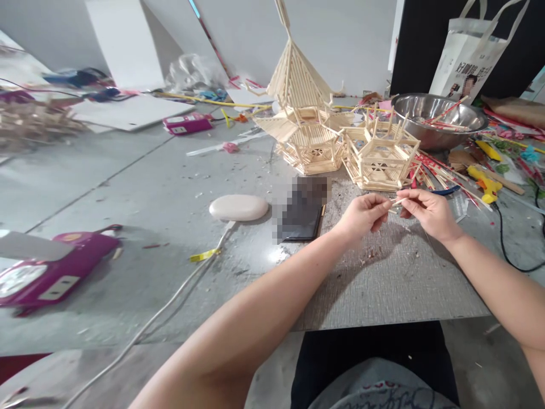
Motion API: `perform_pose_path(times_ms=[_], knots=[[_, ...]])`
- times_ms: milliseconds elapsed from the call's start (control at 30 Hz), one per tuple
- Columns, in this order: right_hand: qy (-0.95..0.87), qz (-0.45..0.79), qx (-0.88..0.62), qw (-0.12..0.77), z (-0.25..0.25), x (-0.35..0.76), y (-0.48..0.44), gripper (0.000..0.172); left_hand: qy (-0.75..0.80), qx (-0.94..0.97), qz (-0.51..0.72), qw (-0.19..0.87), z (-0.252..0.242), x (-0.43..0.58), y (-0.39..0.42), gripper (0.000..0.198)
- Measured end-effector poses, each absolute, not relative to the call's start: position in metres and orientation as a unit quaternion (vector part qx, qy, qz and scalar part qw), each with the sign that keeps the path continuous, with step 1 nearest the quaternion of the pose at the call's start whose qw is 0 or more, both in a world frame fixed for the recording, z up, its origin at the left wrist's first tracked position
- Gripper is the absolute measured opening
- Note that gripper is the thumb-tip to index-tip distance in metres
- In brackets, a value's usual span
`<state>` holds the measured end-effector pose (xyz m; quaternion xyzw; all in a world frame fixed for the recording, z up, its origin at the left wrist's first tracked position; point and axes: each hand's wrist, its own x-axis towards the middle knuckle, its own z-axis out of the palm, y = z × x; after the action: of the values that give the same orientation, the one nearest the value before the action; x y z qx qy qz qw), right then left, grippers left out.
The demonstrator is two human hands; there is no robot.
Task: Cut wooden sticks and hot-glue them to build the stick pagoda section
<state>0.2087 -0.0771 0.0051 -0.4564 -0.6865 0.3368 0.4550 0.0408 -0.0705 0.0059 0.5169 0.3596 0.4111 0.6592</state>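
My left hand (367, 213) and my right hand (428, 212) meet over the near part of the table, fingers pinched together. Between their fingertips is a short thin wooden stick (397, 202), which both hands grip. Just beyond my hands stands a hexagonal frame built of wooden sticks (378, 162), with several upright posts. To its left rises a taller pagoda model (304, 130) of the same sticks, topped by a pointed roof. A dark phone (300, 221), partly blurred out, lies left of my left hand.
A yellow glue gun (485, 183) with a black cord lies at right, near red-patterned sticks (434, 173). Behind them is a metal bowl (440, 122). A white oval device (238, 208) trails a cable across the left side. Purple power strips (63, 267) lie further left.
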Motion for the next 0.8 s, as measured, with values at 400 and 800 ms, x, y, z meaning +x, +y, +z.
perform_pose_path(times_ms=[400, 800], knots=[[-0.575, 0.478, -0.432, 0.504, 0.004, 0.2104, -0.0755, 0.024, 0.345, 0.488, 0.367, 0.713, 0.008, 0.0366, -0.0681, 0.014], [-0.514, 0.489, -0.425, 0.563, 0.0061, 0.2087, -0.0742, 0.017, 0.359, 0.466, 0.334, 0.736, 0.0098, 0.0331, -0.0668, 0.018]])
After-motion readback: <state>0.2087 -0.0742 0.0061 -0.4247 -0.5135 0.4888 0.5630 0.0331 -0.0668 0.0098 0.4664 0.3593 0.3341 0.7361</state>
